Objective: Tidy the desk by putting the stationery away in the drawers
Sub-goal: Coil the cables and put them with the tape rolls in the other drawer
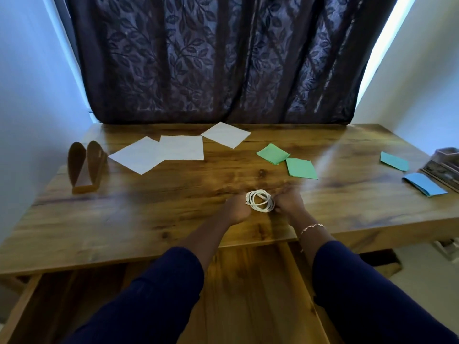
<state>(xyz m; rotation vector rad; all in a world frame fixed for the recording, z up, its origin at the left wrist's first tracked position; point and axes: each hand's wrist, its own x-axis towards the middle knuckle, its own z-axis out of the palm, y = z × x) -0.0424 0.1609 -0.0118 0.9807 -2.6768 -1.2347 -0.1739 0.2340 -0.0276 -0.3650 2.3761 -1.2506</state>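
L hand (pixel 237 208) & R hand (pixel 288 201) meet just inside the desk's (pixel 124 219) front edge, near its middle. Both have fingers curled onto a bundle of white loops (pixel 259 201), pinching it from either side. Bands or thin cord, can't tell; frame is blurry here.

Drawer (pixel 248 294) stands pulled out right below the front edge, between the forearms, so the drop-off is close.

Risks, as I judge them:
- Loops are springy & loose. If one side lets go early the bundle may fan out, w/ strands sliding off the front edge.
- A strand could catch on a finger during release.

White sheets (pixel 159 152) toward back-left, green notes (pixel 285 160) behind the hands, blue notes (pixel 424 184) by the right edge: all well apart, unlikely to be swept.
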